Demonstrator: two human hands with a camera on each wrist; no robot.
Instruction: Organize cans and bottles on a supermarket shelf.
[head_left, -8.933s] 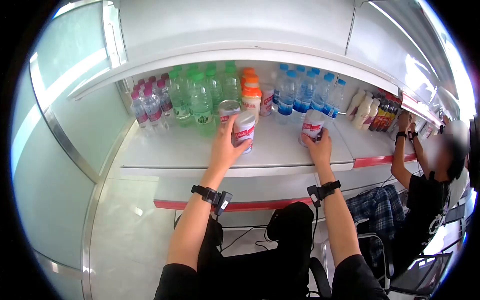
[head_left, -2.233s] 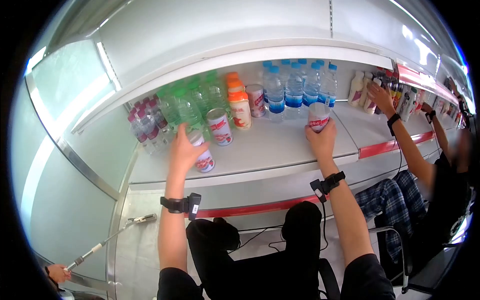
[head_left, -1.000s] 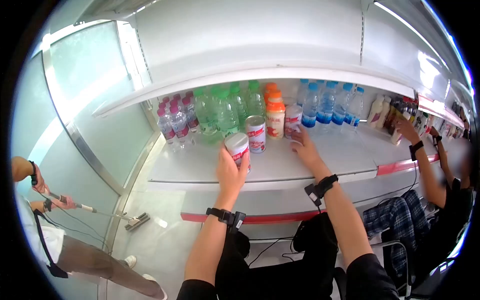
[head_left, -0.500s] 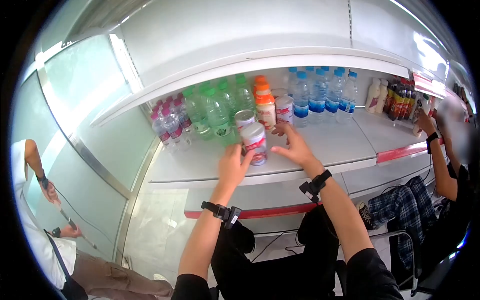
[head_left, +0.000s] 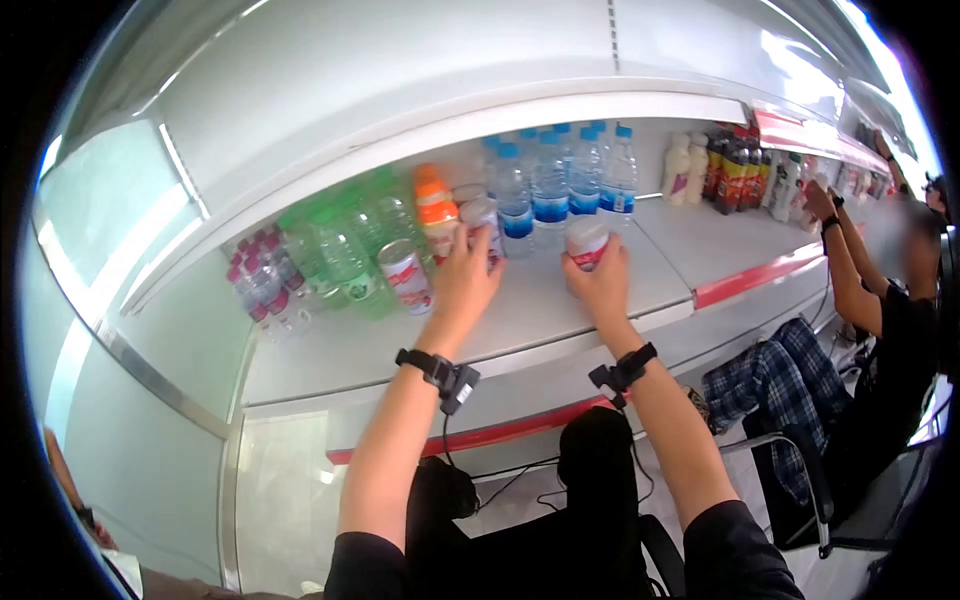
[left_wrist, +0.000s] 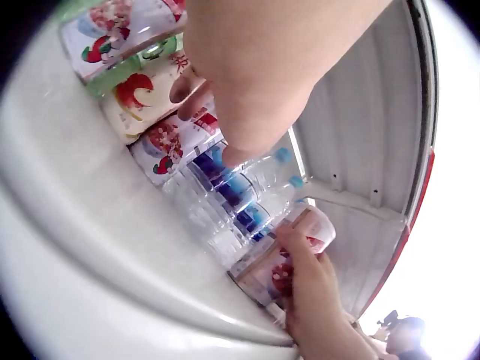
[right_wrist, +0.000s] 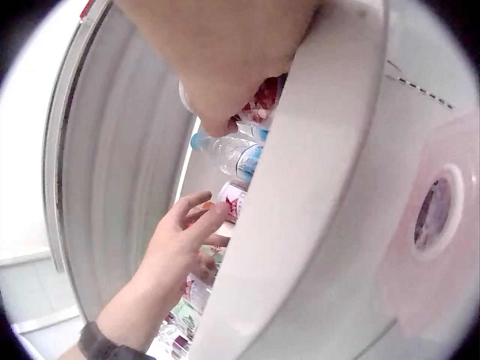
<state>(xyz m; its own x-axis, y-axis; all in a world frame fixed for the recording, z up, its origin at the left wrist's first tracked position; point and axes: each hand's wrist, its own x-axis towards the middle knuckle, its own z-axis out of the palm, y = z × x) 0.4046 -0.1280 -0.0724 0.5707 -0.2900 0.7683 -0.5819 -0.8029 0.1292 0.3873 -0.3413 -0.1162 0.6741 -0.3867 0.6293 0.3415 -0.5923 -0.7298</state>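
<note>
In the head view my left hand point(head_left: 463, 285) is at a white-and-red can point(head_left: 480, 212), its spread fingers and thumb on either side; how firmly they touch is unclear. That can stands between the orange-capped bottles point(head_left: 437, 213) and the blue-capped water bottles point(head_left: 550, 180), with another can top behind it. Near the shelf's front, my right hand point(head_left: 603, 285) grips a similar can point(head_left: 588, 236), upright, thumb and fingers around its sides. The left wrist view shows this held can point(left_wrist: 274, 274) too. Another can point(head_left: 405, 277) stands left of my left hand, by the green bottles point(head_left: 345, 260).
Small pink-capped bottles point(head_left: 265, 280) stand at the far left. An upper shelf point(head_left: 430, 137) overhangs the rows. Beyond the shelf seam, more bottles point(head_left: 735, 175) stand to the right, where a seated person point(head_left: 870, 310) reaches in. Another person's arm shows at lower left.
The front can between my hands half a second ago is now gripped by my right hand, farther right. My left hand has moved from it to the can beside the orange-capped bottles. The head view has shifted.
</note>
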